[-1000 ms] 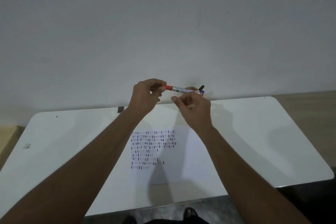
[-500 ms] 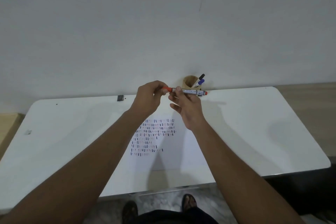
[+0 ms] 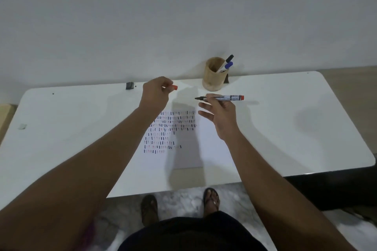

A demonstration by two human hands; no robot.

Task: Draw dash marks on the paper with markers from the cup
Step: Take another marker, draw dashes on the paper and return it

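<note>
Head view, sole entry.

Right hand (image 3: 219, 113): closed on red marker (image 3: 223, 98) by thumb and forefinger, other fingers spread loose; marker horizontal above table (image 3: 295, 128), bare dark tip pointing left, red end right.

Left hand (image 3: 156, 93): curled around red cap (image 3: 174, 87), cap clear of the marker, well apart from its tip.

Paper (image 3: 212, 149): flat on table below both hands, left part filled with rows of short dashes (image 3: 169, 130) in dark and reddish ink, right part blank.

Cup (image 3: 215, 73): upright at far table edge by the wall, two capped markers (image 3: 226, 64) leaning inside.

Small dark object (image 3: 130, 85): far edge, left of cup; nature unclear.

Step judged: uncapped, about to write. To do well: rotate marker into a writing grip, tip down; park cap hand on paper's edge to steady the sheet; continue the unfinished bottom rows, matching stroke length and spacing; light short pulls, lifting between strokes to avoid smears.
</note>
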